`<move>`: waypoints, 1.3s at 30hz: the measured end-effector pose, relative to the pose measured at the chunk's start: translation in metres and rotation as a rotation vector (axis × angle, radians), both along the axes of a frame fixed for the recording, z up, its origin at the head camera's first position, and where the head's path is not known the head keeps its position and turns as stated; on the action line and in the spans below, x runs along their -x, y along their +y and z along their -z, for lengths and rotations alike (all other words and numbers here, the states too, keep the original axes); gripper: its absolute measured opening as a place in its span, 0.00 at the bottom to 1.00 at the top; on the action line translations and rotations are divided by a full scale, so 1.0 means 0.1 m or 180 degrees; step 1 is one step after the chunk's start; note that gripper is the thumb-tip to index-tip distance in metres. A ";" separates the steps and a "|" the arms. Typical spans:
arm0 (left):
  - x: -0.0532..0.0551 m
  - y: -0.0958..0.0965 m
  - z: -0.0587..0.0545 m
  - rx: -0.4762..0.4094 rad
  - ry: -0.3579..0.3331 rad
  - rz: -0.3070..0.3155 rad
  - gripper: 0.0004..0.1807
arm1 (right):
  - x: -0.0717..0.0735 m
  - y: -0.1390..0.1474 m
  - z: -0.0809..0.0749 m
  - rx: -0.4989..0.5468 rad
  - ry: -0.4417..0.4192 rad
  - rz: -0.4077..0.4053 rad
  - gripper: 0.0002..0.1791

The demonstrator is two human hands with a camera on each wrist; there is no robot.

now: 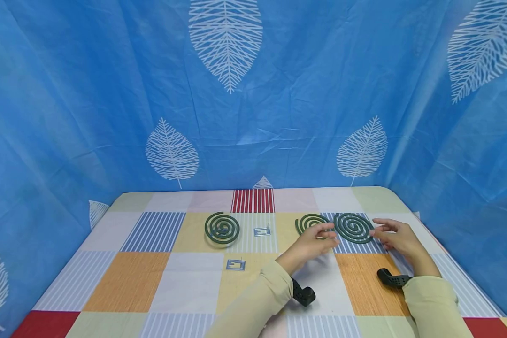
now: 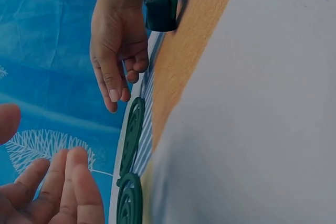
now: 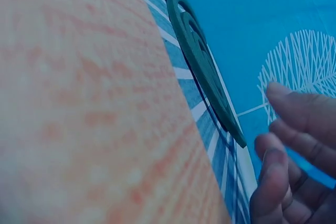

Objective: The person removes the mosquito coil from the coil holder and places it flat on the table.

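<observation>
Three dark green mosquito coils are on the table. One coil point(image 1: 222, 228) is left of centre, apart from the others. A second coil point(image 1: 308, 219) is partly hidden behind my left hand point(image 1: 311, 242). The third coil point(image 1: 354, 228) lies just to its right, between my two hands. My right hand point(image 1: 399, 238) hovers at that coil's right edge, fingers loosely bent with nothing in them. Nothing is in my left hand either; its fingers are extended in the left wrist view. The right wrist view shows the nearest coil point(image 3: 202, 61) beside the fingers point(image 3: 273, 177).
Two small metal coil stands lie on the patchwork tablecloth: one stand point(image 1: 262, 231) right of the lone coil, another stand point(image 1: 235, 265) nearer me. A blue curtain point(image 1: 279, 117) with white leaf prints encloses the table's back and sides.
</observation>
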State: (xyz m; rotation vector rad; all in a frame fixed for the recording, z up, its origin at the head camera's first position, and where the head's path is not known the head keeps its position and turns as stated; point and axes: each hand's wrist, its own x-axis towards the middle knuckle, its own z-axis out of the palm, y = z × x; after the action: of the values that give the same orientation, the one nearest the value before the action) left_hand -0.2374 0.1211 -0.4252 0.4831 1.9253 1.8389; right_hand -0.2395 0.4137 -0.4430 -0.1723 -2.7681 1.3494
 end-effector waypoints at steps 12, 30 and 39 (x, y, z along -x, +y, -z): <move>-0.01 -0.13 -0.14 0.0154 0.0498 0.0264 0.29 | -0.03 -0.02 -0.13 0.0653 0.0246 -0.0499 0.29; -0.08 -0.29 -0.31 0.0226 0.1149 0.0314 0.27 | -0.06 -0.13 -0.34 0.1149 0.0419 -0.0934 0.25; -0.11 -0.40 -0.40 0.0366 0.1308 0.0374 0.25 | -0.08 -0.24 -0.41 0.0911 0.0597 -0.1067 0.23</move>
State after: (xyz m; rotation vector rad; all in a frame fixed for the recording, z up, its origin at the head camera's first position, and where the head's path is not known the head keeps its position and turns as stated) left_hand -0.2266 0.0811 -0.3848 0.9757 2.1929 1.6372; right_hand -0.2313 0.3900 -0.4022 0.4043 -2.5150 1.7317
